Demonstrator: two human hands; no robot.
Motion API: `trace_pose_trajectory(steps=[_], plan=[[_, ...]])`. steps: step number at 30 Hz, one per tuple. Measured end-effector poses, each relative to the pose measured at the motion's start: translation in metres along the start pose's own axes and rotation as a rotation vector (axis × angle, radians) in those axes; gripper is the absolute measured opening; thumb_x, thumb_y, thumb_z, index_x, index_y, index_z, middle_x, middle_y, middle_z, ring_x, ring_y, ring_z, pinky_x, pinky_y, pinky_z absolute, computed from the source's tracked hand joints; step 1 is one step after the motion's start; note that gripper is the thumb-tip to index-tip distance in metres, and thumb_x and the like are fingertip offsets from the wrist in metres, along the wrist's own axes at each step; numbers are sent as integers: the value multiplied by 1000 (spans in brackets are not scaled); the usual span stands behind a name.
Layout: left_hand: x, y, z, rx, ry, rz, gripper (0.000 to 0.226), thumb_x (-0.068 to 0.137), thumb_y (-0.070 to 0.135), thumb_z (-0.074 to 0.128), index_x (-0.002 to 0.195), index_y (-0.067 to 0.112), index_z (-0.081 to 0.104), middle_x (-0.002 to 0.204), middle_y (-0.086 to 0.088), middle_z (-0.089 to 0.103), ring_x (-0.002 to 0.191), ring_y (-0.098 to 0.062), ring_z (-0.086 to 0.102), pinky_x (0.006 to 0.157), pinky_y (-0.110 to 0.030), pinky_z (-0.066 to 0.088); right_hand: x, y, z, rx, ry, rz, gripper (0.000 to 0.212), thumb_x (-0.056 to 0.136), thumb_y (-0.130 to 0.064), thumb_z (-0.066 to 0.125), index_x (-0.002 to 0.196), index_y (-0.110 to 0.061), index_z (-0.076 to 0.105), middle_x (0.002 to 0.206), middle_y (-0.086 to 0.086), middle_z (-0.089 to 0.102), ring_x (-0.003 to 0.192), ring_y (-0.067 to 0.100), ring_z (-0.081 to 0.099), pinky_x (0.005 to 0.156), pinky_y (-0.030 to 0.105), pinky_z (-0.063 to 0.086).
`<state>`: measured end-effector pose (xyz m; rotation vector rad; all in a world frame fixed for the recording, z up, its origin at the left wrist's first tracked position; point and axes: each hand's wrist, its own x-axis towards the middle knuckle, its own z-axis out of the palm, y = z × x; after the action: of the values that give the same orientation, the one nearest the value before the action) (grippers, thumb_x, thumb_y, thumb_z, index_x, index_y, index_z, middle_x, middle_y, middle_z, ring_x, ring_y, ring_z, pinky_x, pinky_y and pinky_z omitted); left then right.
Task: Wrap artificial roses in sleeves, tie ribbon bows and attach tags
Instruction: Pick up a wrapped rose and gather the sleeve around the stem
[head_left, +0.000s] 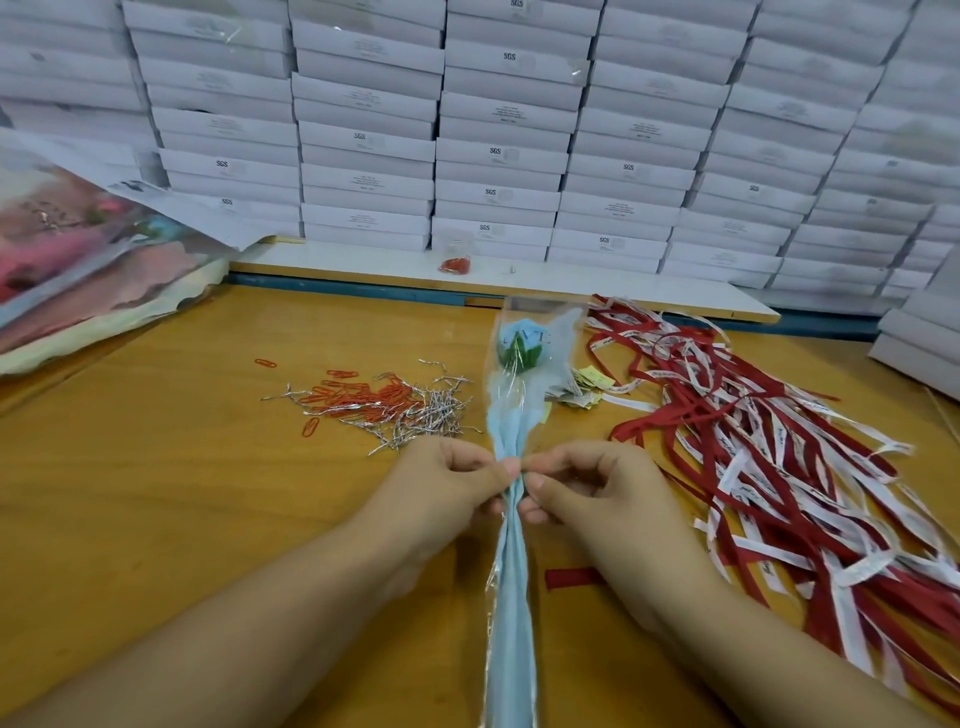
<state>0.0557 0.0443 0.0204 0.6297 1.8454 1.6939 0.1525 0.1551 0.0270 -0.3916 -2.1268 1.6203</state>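
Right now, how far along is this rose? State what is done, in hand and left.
Done: the blue rose sits inside the clear sleeve. In hand: left hand and right hand pinch the sleeve gathered below the bloom. Left: no bow or tag shows on it; the ribbons and tags lie on the table.

Pale blue rose (521, 345) upright in clear sleeve (511, 571), cinched mid-stem, red and white ribbons (753, 441) heaped right, tags (584, 387) beside

One blue rose (521, 340) sits in one clear sleeve (511, 597), with one left hand (447, 483) and one right hand (587, 483). Red paperclips (363, 397), twist ties (426, 415), ribbons (753, 441), tags (582, 387) and white boxes (498, 156) are too many to count.
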Motion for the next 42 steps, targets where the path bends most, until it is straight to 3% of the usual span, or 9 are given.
trace_pose_trajectory(steps=[7, 10, 15, 22, 28, 30, 32, 38, 42], plan=[[-4, -1, 7, -56, 34, 37, 7, 86, 7, 67, 84, 0, 69, 44, 8, 53, 41, -2, 46, 46, -13, 37, 6, 0, 0, 77, 106, 128, 11, 79, -4, 74, 76, -13, 70, 63, 0, 69, 51, 0, 61, 47, 10, 44], [-3, -2, 7, -71, 96, 49, 23, 80, 12, 74, 99, 0, 68, 46, 9, 56, 43, -1, 51, 49, -12, 42, 8, 1, -1, 28, 113, 101, 9, 76, -11, 78, 72, -16, 71, 67, 1, 71, 53, -1, 60, 49, 8, 43], [0, 0, 4, -46, 159, 97, 18, 77, 9, 76, 91, 0, 69, 49, 3, 59, 45, -3, 54, 52, -10, 44, 11, 3, 0, -132, 110, 59, 13, 79, -26, 75, 69, -19, 73, 68, 3, 65, 61, 3, 52, 55, 13, 42], [8, 7, -13, -69, 253, 111, 14, 78, 3, 72, 65, 1, 67, 41, 7, 49, 31, 0, 39, 38, -5, 31, 48, -29, -22, -777, -373, 99, 17, 94, -23, 58, 92, -23, 75, 71, -9, 69, 58, -3, 57, 59, 14, 48], [19, 15, -28, -126, 310, 82, 14, 78, 6, 74, 74, -6, 69, 42, 8, 52, 39, 4, 49, 35, -5, 29, 117, -11, 16, -951, -187, -53, 20, 89, -21, 64, 106, -16, 72, 102, 2, 69, 88, 14, 58, 74, 26, 43], [17, 14, -26, -134, 300, 84, 12, 78, 5, 74, 74, -6, 69, 41, 9, 52, 37, 5, 49, 34, -4, 28, 125, 4, 29, -954, -166, -25, 8, 88, -22, 64, 88, -15, 69, 88, 1, 65, 80, 17, 53, 69, 27, 39], [16, 14, -26, -128, 291, 90, 12, 78, 5, 74, 72, -4, 70, 42, 10, 53, 36, 5, 49, 35, -3, 28, 127, 14, 37, -941, -112, -23, 27, 87, -20, 63, 63, -19, 51, 74, 4, 58, 73, 20, 48, 64, 31, 38], [18, 12, -35, -108, 301, 78, 10, 76, 8, 75, 74, -2, 73, 43, 10, 54, 39, 5, 50, 35, -5, 30, 132, 16, 45, -911, -91, -104, 31, 86, -17, 63, 59, -20, 50, 63, -4, 52, 62, 16, 47, 51, 25, 34], [18, 11, -37, -109, 285, 69, 9, 77, 6, 74, 70, 1, 73, 44, 11, 55, 39, 4, 50, 36, -4, 30, 133, 7, 35, -985, -122, -146, 14, 89, -18, 61, 91, -11, 72, 90, 5, 69, 78, 18, 58, 71, 31, 49]])
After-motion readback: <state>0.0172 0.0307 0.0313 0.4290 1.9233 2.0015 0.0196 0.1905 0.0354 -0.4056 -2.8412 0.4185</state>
